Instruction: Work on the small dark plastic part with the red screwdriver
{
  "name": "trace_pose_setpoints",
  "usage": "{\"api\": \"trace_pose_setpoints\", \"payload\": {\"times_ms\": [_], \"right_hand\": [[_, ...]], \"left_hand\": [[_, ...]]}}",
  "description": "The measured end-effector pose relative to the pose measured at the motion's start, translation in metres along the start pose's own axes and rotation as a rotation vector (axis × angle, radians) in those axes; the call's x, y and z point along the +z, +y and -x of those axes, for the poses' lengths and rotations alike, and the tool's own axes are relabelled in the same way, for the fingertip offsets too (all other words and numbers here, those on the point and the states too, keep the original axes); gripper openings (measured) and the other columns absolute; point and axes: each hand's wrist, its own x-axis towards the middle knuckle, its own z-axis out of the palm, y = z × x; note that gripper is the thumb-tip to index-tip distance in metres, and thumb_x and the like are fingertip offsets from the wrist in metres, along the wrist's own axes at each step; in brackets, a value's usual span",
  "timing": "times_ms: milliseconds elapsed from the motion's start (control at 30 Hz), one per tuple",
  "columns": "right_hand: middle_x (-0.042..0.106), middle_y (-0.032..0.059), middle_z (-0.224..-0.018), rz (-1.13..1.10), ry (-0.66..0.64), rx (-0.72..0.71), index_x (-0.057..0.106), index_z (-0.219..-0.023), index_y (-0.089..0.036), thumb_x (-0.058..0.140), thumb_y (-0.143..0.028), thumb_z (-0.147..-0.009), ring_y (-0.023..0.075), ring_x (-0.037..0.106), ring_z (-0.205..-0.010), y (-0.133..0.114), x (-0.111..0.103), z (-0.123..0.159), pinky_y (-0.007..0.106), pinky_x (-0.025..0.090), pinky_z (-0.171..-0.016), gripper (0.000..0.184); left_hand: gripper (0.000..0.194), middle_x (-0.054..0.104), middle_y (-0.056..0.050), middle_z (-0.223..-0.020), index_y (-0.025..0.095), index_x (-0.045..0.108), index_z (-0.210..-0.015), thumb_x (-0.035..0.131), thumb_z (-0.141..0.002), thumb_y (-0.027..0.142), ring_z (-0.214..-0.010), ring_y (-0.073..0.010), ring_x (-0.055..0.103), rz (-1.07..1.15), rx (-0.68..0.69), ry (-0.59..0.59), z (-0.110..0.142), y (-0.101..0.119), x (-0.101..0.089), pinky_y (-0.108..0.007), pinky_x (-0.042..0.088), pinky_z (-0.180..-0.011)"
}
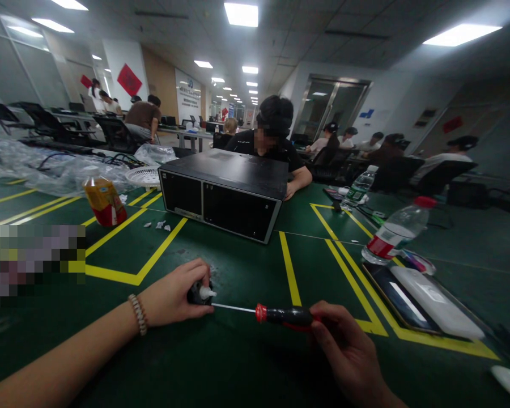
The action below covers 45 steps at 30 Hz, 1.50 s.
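Note:
My left hand (182, 292), with a beaded bracelet at the wrist, grips a small black part with a white nozzle-like piece (204, 292) on it. Its exact kind is hard to make out, since the fingers cover much of it. Between thumb and fingers of my right hand (344, 340) is the end of a black and red screwdriver (284, 316) handle. The thin metal shaft points left, and its tip reaches the black part or lies just beside it; I cannot tell which.
A black metal computer case (225, 192) lies ahead on the green table, a co-worker (276, 130) behind it. To the left are a drink bottle (104, 198), a white basket (143, 177) and plastic wrapping (34, 170). A red-capped bottle (399, 232) and phone (402, 300) are at right.

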Motion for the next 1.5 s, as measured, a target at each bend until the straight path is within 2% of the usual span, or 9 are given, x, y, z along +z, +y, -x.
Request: {"api": "trace_pose_setpoints", "payload": {"times_ms": [233, 367, 433, 700, 933, 1100, 1167, 1333, 1500], "right_hand": [[0.069, 0.0055, -0.095, 0.065, -0.013, 0.016, 0.058, -0.126, -0.029, 0.062, -0.035, -0.101, 0.0197, 0.07, -0.069, -0.003, -0.0015, 0.0008, 0.028, 0.06, -0.058, 0.026], [0.066, 0.0007, -0.071, 0.022, -0.077, 0.164, 0.063, -0.107, -0.023, 0.06, -0.042, -0.102, 0.0167, 0.064, -0.053, -0.0016, -0.0034, 0.0009, 0.025, 0.053, -0.045, 0.02], [0.063, -0.001, -0.064, 0.041, -0.087, 0.164, 0.063, -0.096, -0.022, 0.06, -0.047, -0.101, 0.0148, 0.06, -0.047, -0.0004, -0.0031, 0.0003, 0.023, 0.049, -0.042, 0.025], [0.072, 0.0039, -0.088, -0.017, -0.053, 0.181, 0.054, -0.119, -0.028, 0.06, -0.044, -0.102, 0.0186, 0.069, -0.062, 0.0006, 0.0011, 0.0028, 0.029, 0.059, -0.054, 0.024], [0.072, 0.0047, -0.086, -0.008, -0.086, 0.146, 0.054, -0.131, -0.026, 0.058, -0.036, -0.103, 0.0195, 0.07, -0.064, -0.0034, -0.0003, 0.0021, 0.029, 0.06, -0.055, 0.03], [0.065, -0.0001, -0.072, 0.016, -0.062, 0.103, 0.065, -0.103, -0.024, 0.06, -0.036, -0.102, 0.0159, 0.065, -0.053, -0.0019, -0.0022, -0.0008, 0.025, 0.055, -0.046, 0.013], [0.066, 0.0015, -0.079, 0.045, -0.045, 0.036, 0.067, -0.101, -0.025, 0.061, -0.035, -0.102, 0.016, 0.066, -0.056, 0.0011, -0.0026, -0.0011, 0.025, 0.056, -0.047, 0.012], [0.068, 0.0066, -0.105, 0.145, -0.007, -0.063, 0.062, -0.128, -0.029, 0.061, -0.027, -0.1, 0.0204, 0.073, -0.076, 0.0053, -0.0019, -0.001, 0.03, 0.064, -0.063, 0.027], [0.062, 0.0091, -0.12, 0.206, 0.021, -0.121, 0.064, -0.123, -0.03, 0.061, -0.026, -0.099, 0.026, 0.072, -0.101, 0.0021, -0.0022, -0.0012, 0.034, 0.065, -0.079, 0.024]], "left_hand": [[0.033, 0.059, -0.008, -0.116, 0.021, 0.055, -0.099, 0.08, -0.083, 0.035, -0.101, -0.0262, 0.059, -0.006, -0.003, -0.005, 0.001, 0.0001, -0.0002, -0.042, 0.052, -0.086], [0.032, 0.059, -0.007, -0.114, 0.021, 0.054, -0.098, 0.08, -0.082, 0.033, -0.1, -0.026, 0.059, -0.011, 0.005, 0.002, 0.0002, 0.0012, -0.0004, -0.042, 0.052, -0.086], [0.032, 0.059, -0.007, -0.113, 0.021, 0.054, -0.098, 0.08, -0.082, 0.032, -0.1, -0.0259, 0.06, -0.01, 0.005, 0.007, -0.0001, 0.0014, -0.0002, -0.041, 0.052, -0.085], [0.032, 0.059, -0.007, -0.114, 0.022, 0.054, -0.098, 0.08, -0.082, 0.032, -0.1, -0.0256, 0.059, -0.009, 0.001, 0.004, 0.001, 0.0016, 0.0004, -0.041, 0.052, -0.086], [0.032, 0.059, -0.006, -0.113, 0.022, 0.054, -0.098, 0.08, -0.082, 0.032, -0.099, -0.0251, 0.059, -0.011, 0.001, 0.007, -0.0001, -0.0013, 0.0008, -0.041, 0.052, -0.086], [0.032, 0.058, -0.007, -0.115, 0.022, 0.054, -0.098, 0.08, -0.083, 0.032, -0.101, -0.0255, 0.059, -0.004, 0.007, 0.011, 0.0002, -0.0008, 0.0003, -0.041, 0.052, -0.088], [0.032, 0.058, -0.007, -0.114, 0.022, 0.054, -0.098, 0.08, -0.083, 0.032, -0.101, -0.0256, 0.059, -0.001, 0.008, 0.007, 0.0, 0.0, -0.0001, -0.042, 0.052, -0.088], [0.032, 0.059, -0.007, -0.113, 0.021, 0.054, -0.097, 0.08, -0.082, 0.032, -0.101, -0.0258, 0.059, -0.004, 0.006, 0.003, -0.0003, 0.0002, 0.0003, -0.042, 0.052, -0.087], [0.032, 0.059, -0.006, -0.112, 0.022, 0.053, -0.096, 0.08, -0.082, 0.031, -0.1, -0.0255, 0.059, -0.009, 0.009, 0.022, 0.0002, 0.0, 0.0012, -0.041, 0.052, -0.087]]}}
